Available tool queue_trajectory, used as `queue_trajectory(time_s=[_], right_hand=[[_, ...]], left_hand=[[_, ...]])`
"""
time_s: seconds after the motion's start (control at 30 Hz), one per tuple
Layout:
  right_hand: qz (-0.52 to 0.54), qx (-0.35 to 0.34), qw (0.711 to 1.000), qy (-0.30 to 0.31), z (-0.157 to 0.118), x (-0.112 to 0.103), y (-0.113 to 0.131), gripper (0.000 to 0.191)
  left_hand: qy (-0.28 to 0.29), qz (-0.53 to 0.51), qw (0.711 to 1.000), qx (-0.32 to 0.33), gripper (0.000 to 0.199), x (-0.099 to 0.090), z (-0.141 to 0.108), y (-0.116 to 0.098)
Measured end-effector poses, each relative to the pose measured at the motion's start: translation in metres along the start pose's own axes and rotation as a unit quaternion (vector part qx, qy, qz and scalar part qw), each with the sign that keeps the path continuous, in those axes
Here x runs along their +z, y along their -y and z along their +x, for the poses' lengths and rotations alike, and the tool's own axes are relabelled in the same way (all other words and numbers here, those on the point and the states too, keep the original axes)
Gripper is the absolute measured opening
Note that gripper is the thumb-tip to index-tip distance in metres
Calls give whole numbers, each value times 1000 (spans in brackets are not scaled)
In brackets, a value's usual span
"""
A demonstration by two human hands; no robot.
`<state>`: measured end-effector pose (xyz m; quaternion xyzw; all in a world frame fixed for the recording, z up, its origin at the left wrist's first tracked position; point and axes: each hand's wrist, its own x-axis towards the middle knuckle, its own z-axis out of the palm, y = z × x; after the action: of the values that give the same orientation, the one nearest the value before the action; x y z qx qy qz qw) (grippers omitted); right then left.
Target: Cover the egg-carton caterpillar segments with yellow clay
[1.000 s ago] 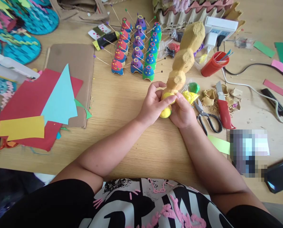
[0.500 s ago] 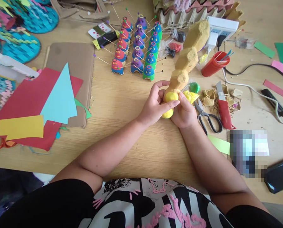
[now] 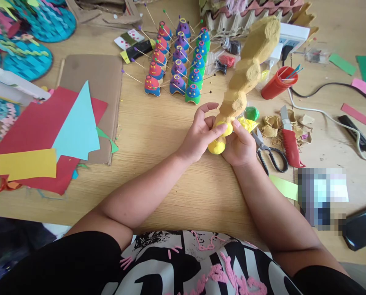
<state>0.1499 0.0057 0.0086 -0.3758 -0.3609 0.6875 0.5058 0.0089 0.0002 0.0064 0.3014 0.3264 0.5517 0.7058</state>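
Note:
A tan strip of egg-carton cups point(image 3: 233, 102) slants up and away from between my two hands. Bright yellow clay point(image 3: 217, 146) covers the cups at its near end. My left hand point(image 3: 198, 137) pinches this end from the left, thumb pressed on the yellow clay and index finger lifted and curved. From the right, my right hand point(image 3: 240, 143) grips the same end, its thumb on top and its other fingers hidden underneath. Just beyond my right hand lie a yellow clay packet point(image 3: 248, 123) and a green lump point(image 3: 251, 113).
Black-handled scissors point(image 3: 270, 153) and a red-handled knife point(image 3: 289, 141) lie to the right, near a red cup point(image 3: 279, 83). Painted carton figures point(image 3: 178, 63) stand in rows behind. Coloured paper point(image 3: 41, 127) is on the left, a phone point(image 3: 362, 227) far right.
The egg-carton strip has tipped, its far end moving up and right and its near end slightly down. My left thumb has drawn back a little to the left over the yellow clay.

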Motion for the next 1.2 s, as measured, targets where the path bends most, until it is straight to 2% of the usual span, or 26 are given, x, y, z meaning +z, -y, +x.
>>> queue_trajectory(time_s=[0.17,0.47,0.73,1.0,1.2], right_hand=[[5,0,1000,-1,-1,0,-1,58],[-4,2,1000,9,1,-3,-4,64],[24,3,999,43,2,-6,-6,60],[30,3,999,32,2,-6,-7,56],[50,1,998,43,0,-4,-6,49]], left_hand=[[16,14,1000,4,79,0,1,-3],[15,-2,1000,-6,57,-1,2,-6],[35,-1,999,-1,75,-11,8,3],[59,7,998,6,80,-15,10,6],[53,7,999,5,80,-17,11,6]])
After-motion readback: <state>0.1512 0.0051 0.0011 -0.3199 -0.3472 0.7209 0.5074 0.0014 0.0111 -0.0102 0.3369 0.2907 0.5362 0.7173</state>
